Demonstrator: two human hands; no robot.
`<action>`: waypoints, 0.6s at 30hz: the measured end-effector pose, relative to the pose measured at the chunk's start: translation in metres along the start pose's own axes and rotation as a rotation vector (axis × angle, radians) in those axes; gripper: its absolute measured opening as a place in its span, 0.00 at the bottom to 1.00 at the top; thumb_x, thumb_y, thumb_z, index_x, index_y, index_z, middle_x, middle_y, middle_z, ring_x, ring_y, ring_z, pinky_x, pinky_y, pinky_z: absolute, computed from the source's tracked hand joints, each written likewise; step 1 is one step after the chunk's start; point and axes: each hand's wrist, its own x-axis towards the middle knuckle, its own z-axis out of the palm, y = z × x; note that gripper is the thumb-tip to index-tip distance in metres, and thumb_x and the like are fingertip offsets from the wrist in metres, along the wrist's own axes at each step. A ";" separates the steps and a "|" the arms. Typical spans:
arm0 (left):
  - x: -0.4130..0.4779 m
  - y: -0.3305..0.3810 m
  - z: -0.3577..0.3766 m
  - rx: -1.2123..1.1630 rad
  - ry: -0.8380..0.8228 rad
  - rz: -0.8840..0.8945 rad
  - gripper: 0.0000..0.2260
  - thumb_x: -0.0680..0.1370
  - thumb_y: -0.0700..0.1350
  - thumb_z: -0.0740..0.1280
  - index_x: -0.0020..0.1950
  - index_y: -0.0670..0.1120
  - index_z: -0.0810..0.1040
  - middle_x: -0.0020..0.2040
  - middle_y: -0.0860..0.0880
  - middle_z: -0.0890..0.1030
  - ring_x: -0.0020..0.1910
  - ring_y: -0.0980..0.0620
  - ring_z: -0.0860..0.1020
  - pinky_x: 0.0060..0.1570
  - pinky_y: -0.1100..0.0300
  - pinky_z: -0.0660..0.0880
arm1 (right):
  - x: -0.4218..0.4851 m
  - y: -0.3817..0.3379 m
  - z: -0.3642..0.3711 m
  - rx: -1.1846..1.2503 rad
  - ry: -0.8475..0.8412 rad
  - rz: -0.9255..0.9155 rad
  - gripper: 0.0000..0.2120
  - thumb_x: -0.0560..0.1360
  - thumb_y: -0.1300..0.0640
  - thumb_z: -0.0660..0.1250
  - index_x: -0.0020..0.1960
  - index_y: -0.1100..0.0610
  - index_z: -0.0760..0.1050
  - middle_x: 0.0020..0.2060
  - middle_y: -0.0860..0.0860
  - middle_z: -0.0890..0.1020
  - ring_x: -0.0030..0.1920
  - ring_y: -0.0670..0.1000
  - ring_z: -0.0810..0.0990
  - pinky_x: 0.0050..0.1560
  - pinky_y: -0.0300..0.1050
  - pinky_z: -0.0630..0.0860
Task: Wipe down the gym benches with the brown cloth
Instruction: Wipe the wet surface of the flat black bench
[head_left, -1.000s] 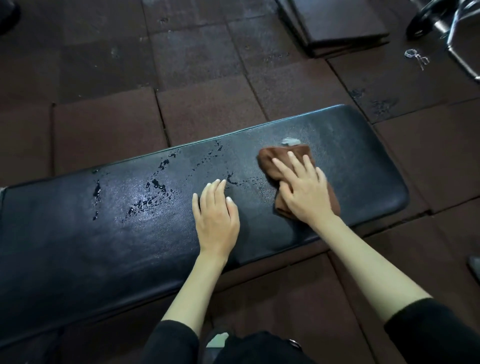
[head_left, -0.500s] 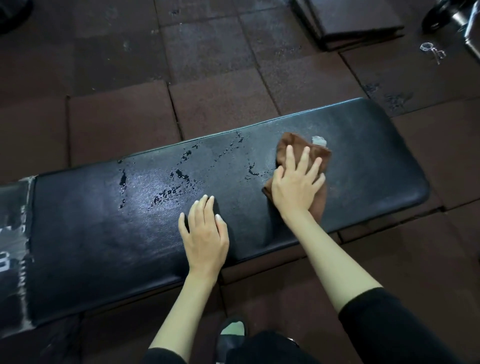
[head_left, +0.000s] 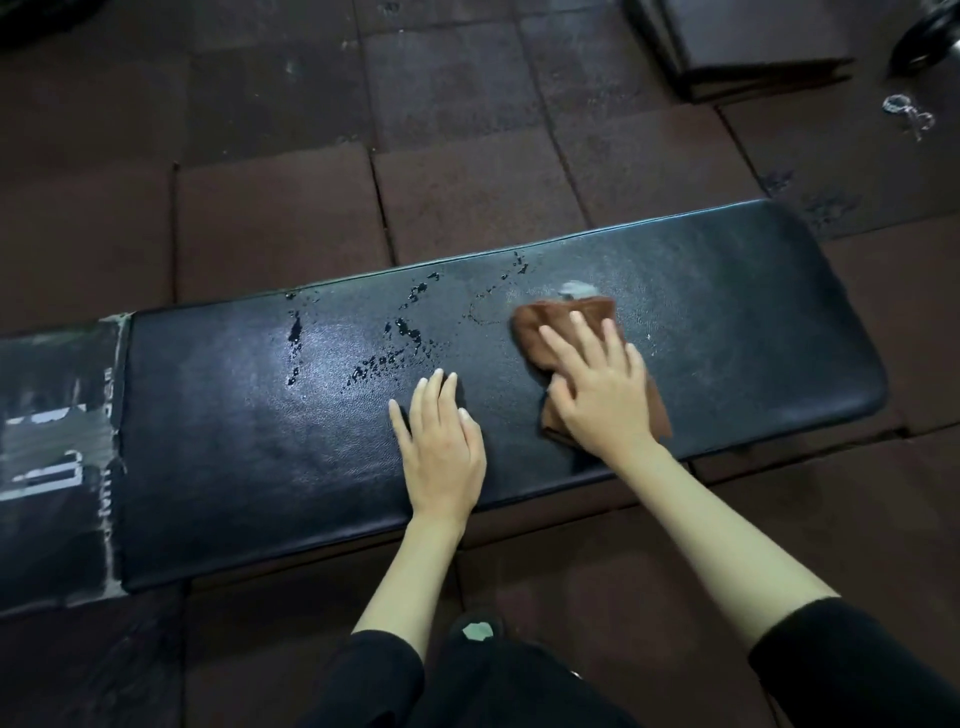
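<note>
Head view: right hand (head_left: 597, 395), fingers straight, presses one brown cloth (head_left: 540, 319) on one bench pad (head_left: 727, 322), bare room toward its right edge; left hand (head_left: 441, 452) lies flat.

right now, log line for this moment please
step: wiping | right hand: pressing brown cloth | left hand: flat on bench | wet spots: left of cloth

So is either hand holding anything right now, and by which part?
Nothing is gripped. The right hand presses flat on the middle of the brown cloth; the left hand lies flat on the bench pad.
</note>
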 end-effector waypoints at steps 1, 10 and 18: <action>0.000 0.001 -0.001 -0.011 0.000 -0.004 0.20 0.78 0.45 0.53 0.68 0.43 0.71 0.69 0.46 0.72 0.70 0.48 0.67 0.73 0.43 0.52 | -0.002 0.013 -0.003 0.006 0.001 0.069 0.28 0.73 0.46 0.52 0.73 0.41 0.64 0.74 0.50 0.64 0.74 0.61 0.60 0.69 0.61 0.58; 0.004 -0.016 -0.016 -0.070 0.062 -0.093 0.21 0.78 0.46 0.51 0.68 0.43 0.70 0.69 0.47 0.70 0.71 0.49 0.65 0.73 0.45 0.45 | 0.022 0.013 -0.003 0.049 0.054 0.507 0.26 0.77 0.49 0.53 0.75 0.48 0.61 0.76 0.55 0.59 0.74 0.65 0.55 0.68 0.66 0.55; 0.013 -0.070 -0.037 0.009 0.119 -0.196 0.21 0.78 0.46 0.51 0.70 0.43 0.68 0.71 0.47 0.69 0.72 0.49 0.63 0.73 0.44 0.44 | 0.080 -0.041 0.007 0.055 0.019 0.446 0.26 0.80 0.49 0.53 0.77 0.50 0.56 0.77 0.56 0.54 0.75 0.65 0.51 0.70 0.65 0.51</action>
